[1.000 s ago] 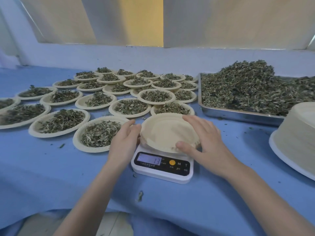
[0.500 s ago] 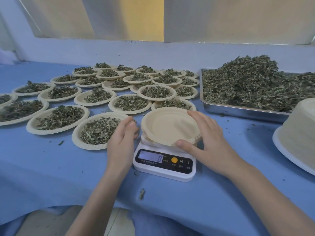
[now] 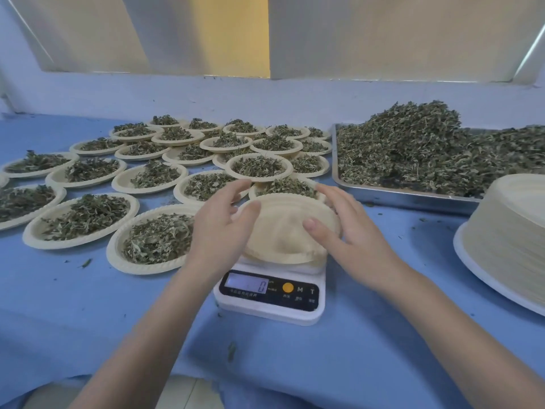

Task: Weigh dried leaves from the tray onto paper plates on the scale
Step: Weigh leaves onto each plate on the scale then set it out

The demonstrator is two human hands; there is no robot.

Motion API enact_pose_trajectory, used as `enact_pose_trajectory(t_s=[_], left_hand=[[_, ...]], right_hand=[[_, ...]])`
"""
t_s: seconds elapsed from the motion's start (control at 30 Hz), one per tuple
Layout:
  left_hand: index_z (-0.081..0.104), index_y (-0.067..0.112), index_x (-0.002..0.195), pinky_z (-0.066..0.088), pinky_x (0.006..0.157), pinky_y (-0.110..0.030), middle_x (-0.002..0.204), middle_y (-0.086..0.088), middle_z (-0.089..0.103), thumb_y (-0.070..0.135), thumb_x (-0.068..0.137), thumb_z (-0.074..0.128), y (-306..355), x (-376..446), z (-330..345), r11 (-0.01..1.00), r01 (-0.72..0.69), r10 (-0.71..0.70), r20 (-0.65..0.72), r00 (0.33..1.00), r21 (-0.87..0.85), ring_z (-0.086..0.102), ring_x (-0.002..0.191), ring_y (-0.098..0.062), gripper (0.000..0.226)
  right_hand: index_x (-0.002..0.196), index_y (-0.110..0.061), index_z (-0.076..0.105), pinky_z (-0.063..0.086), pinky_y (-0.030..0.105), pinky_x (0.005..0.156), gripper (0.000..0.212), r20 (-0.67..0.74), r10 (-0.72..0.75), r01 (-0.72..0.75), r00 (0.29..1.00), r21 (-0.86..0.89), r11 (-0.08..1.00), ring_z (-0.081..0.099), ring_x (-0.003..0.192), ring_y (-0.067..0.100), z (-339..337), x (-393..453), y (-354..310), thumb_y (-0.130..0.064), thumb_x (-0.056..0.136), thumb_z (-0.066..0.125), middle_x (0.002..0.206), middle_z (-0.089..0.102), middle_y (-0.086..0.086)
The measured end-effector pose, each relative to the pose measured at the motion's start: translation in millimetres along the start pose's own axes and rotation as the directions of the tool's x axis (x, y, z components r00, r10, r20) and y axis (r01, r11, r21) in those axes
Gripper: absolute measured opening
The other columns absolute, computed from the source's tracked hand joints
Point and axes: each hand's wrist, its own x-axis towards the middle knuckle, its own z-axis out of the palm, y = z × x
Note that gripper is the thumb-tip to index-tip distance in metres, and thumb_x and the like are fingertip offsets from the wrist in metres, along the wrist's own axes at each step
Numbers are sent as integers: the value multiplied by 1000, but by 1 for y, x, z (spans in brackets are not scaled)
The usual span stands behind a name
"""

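Now both hands are working the empty round beige paper plate (image 3: pixel 283 231) sitting on the small white digital scale (image 3: pixel 269 293), whose display is reading 0. The left hand (image 3: pixel 219 231) is gripping the plate's left rim, thumb curled over the edge; the right hand (image 3: pixel 351 237) is lying on the right rim, thumb pressing inside, fingers relaxed. The heaped dried green leaves (image 3: pixel 427 149) are waiting in the rectangular metal tray (image 3: pixel 407 197) to the right, behind the scale on the blue tablecloth (image 3: pixel 88 305).
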Motion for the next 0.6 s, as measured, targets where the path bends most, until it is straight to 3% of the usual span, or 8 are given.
enact_pose_trajectory(t_s=[0.13, 0.23, 0.3, 0.37, 0.43, 0.6], left_hand=[[55, 21, 130, 33, 95, -17, 130, 6, 57, 14, 91, 54, 37, 45, 38, 958, -214, 152, 293, 944, 191, 50, 117, -9, 40], [54, 17, 131, 34, 99, -21, 132, -1, 57, 2, 89, 44, 54, 79, 72, 937, -252, 115, 470, 875, 241, 50, 122, -16, 46], [54, 17, 130, 39, 99, -27, 131, -3, 58, 6, 91, 45, 60, 101, 94, 921, -264, 74, 537, 840, 285, 52, 121, -19, 42], [54, 17, 130, 40, 94, -24, 130, -4, 57, 9, 92, 46, 64, 120, 114, 913, -261, 31, 585, 811, 314, 53, 118, -20, 40], [50, 15, 133, 39, 93, -23, 132, -6, 55, 9, 92, 47, 66, 137, 133, 896, -275, -13, 640, 768, 348, 51, 120, -21, 42], [37, 8, 141, 42, 92, -29, 138, -17, 47, 4, 92, 44, 57, 172, 172, 818, -374, -101, 749, 654, 437, 47, 124, -28, 50]], right_hand=[[145, -25, 33, 21, 31, 114, 65, -20, 46, -46, 999, 14, 999, 26, 138, 7, -15, 26, 5, -59, 89, 41, 147, 34, -9], [143, -20, 38, 23, 27, 110, 52, -57, 112, -114, 992, -26, 993, 32, 136, 15, -30, 52, 24, -40, 95, 48, 146, 39, 0], [141, -16, 39, 24, 18, 101, 51, -87, 175, -183, 981, -90, 979, 36, 133, 19, -43, 71, 43, -35, 95, 52, 143, 42, 4], [143, -15, 36, 28, 27, 106, 57, -91, 317, -330, 944, -199, 923, 35, 133, 26, -56, 91, 68, -38, 94, 52, 145, 38, 9], [144, -13, 32, 31, 42, 109, 61, -111, 519, -527, 848, -295, 797, 32, 134, 34, -69, 111, 96, -42, 94, 50, 148, 32, 14], [139, -11, 39, 27, 46, 110, 59, -227, 846, -859, 483, -310, 408, 28, 133, 40, -96, 143, 170, -38, 88, 50, 147, 28, 18]])
